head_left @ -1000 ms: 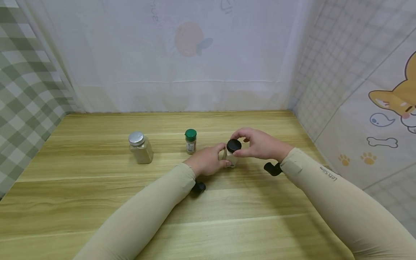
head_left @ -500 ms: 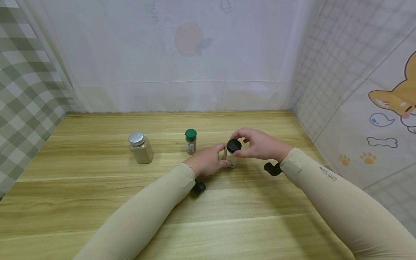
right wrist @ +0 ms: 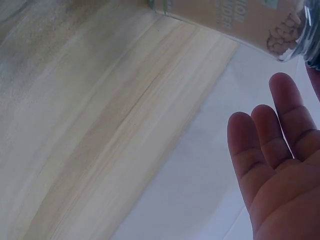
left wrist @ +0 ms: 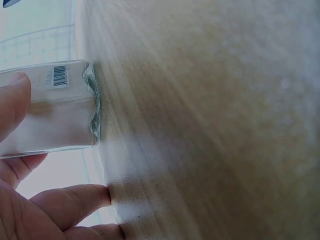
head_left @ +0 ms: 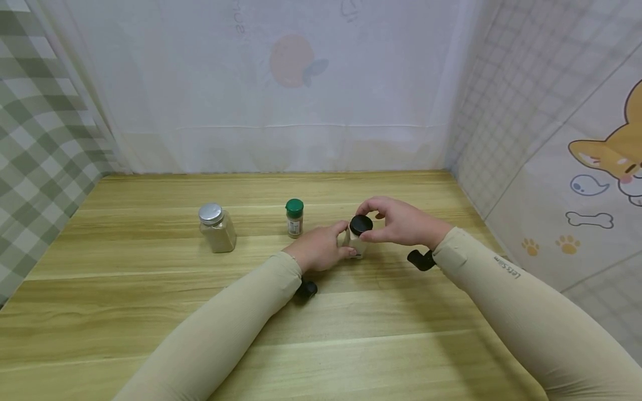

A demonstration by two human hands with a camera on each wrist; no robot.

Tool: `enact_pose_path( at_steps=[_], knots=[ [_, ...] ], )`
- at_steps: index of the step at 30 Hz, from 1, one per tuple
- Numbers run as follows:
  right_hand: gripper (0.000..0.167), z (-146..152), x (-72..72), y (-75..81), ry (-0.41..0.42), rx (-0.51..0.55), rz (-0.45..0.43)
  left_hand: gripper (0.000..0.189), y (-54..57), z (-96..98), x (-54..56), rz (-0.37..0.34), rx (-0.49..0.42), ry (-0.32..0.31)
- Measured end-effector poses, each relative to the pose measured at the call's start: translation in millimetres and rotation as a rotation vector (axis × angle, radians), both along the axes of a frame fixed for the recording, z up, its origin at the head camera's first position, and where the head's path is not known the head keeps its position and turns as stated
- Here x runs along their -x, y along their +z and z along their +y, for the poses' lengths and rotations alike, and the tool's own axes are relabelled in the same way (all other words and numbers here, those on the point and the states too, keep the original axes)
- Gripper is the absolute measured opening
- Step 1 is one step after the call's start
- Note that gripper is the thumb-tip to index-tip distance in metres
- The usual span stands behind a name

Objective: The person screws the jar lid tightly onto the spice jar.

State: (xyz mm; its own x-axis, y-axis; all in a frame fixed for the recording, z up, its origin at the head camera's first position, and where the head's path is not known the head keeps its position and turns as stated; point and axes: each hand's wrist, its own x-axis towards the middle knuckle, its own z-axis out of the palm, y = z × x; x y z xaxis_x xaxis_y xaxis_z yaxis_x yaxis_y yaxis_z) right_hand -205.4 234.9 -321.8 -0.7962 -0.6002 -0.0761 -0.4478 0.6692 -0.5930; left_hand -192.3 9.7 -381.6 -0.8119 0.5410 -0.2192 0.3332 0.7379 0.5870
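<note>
A clear spice jar (head_left: pixel 355 245) with a black lid (head_left: pixel 361 224) stands upright on the wooden table, pale powder inside. My left hand (head_left: pixel 323 248) grips its body from the left, thumb at the near side; in the left wrist view the thumb lies on the glass below a barcode label (left wrist: pixel 60 76), and two fingertips rest on the table. My right hand (head_left: pixel 398 221) pinches the lid between thumb and forefinger from the right. In the right wrist view its other fingers (right wrist: pixel 245 137) are spread away from the printed jar (right wrist: pixel 235 20).
A small green-capped spice bottle (head_left: pixel 294 218) stands just left of the hands. Farther left is a square jar (head_left: pixel 218 233) with a silver lid. Black wrist mounts (head_left: pixel 420 260) hang by both sleeves. White sheets (head_left: pixel 281 111) wall off the table's back and right.
</note>
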Motion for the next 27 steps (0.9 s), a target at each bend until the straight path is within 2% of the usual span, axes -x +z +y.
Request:
enact_pose_path(
  at_steps=[7, 11, 15, 19, 23, 27],
  knots=[
    [0.05, 1.8, -0.3, -0.4, 0.001, 0.006, 0.008, 0.062, -0.3, 0.2, 0.4, -0.004, 0.005, 0.001],
    [0.041, 2.7, -0.3, -1.4, 0.02, 0.014, 0.018, 0.065, -0.6, -0.1, 0.5, -0.006, -0.001, 0.002],
    [0.033, -0.2, -0.3, -0.7, -0.011, 0.01, -0.01, 0.066, -1.0, 0.2, 0.5, 0.005, 0.003, 0.0],
    [0.042, -1.2, -0.7, -0.6, -0.026, 0.003, -0.015, 0.066, -1.4, 0.4, 0.6, 0.017, 0.011, -0.004],
    [0.052, 1.4, -0.9, -1.8, 0.008, 0.009, 0.014, 0.062, -1.1, 0.2, 0.2, 0.015, 0.009, -0.004],
    [0.042, 2.1, -0.7, -1.8, 0.02, 0.01, 0.023, 0.063, -0.5, 0.0, 0.0, 0.006, -0.002, 0.001]
  ],
)
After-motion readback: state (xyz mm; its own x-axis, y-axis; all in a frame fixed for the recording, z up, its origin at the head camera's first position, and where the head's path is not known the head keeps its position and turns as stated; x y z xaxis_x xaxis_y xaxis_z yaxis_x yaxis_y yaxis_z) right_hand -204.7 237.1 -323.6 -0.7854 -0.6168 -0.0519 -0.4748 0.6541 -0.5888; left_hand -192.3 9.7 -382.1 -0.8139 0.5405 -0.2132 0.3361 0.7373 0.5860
